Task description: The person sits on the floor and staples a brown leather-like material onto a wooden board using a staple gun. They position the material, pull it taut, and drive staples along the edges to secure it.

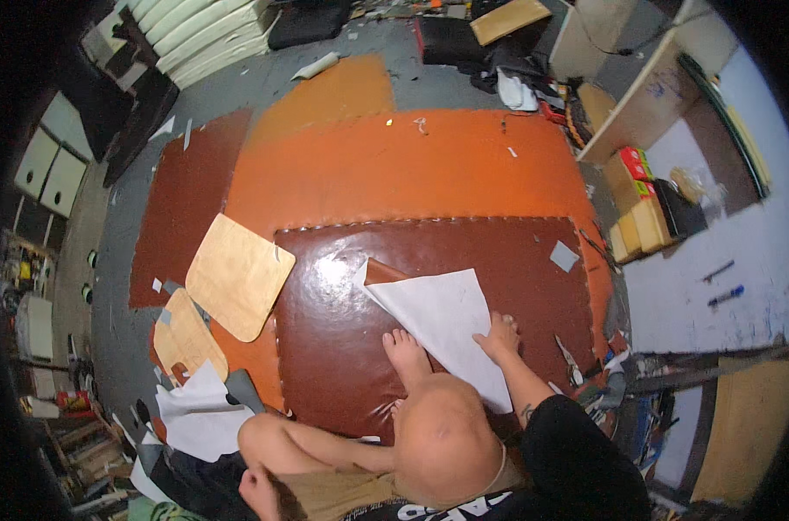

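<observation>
R fingers (502, 325): at wht sheet (451, 308), clamp unclear
L fingers (258, 490): can't tell
Sheet: may crease if foot (407, 354), left of R fingers, slips

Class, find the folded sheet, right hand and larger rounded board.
Folded sheet (447, 314), head view: middle of white side.
Right hand (500, 339), head view: back of hand.
Larger rounded board (239, 277), head view: centre of flat face.

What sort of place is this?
Probably an upholstery or leatherwork workshop, judging by the white-backed brown sheet on the brown mat, the scissors near the mat's right edge, and the bare wooden panels.
</observation>
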`<action>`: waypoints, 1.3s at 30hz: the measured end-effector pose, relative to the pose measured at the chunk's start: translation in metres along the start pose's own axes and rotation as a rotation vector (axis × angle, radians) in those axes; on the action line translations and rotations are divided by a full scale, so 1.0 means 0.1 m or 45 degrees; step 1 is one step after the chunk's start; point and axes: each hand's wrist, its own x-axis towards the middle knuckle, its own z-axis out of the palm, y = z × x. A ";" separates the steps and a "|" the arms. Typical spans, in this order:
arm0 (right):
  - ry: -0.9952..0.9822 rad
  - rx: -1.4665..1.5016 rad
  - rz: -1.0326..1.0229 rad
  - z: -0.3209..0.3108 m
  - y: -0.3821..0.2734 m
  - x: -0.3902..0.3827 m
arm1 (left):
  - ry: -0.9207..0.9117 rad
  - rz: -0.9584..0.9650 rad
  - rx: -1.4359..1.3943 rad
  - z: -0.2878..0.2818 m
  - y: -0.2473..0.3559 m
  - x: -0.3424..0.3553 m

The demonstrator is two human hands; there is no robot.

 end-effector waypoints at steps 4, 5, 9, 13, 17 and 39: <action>-0.133 0.216 0.193 0.11 0.04 0.21 | -0.030 -0.322 -0.035 -0.38 -0.05 -0.06; -0.090 0.315 0.209 0.16 0.05 0.21 | -0.005 -0.308 -0.104 -0.38 -0.02 -0.06; -0.023 0.639 0.327 0.38 0.10 0.16 | -0.181 -0.417 -0.486 0.11 0.34 0.00; 0.106 0.551 0.016 0.45 0.12 0.08 | -0.803 -0.492 -0.335 1.07 1.01 -0.12; -0.009 0.885 -0.228 0.23 -0.11 0.10 | -1.492 0.000 -0.117 1.73 1.55 -0.38; 0.704 2.889 0.089 -2.22 -0.72 1.17 | -1.698 -0.611 -0.702 2.41 1.62 -0.04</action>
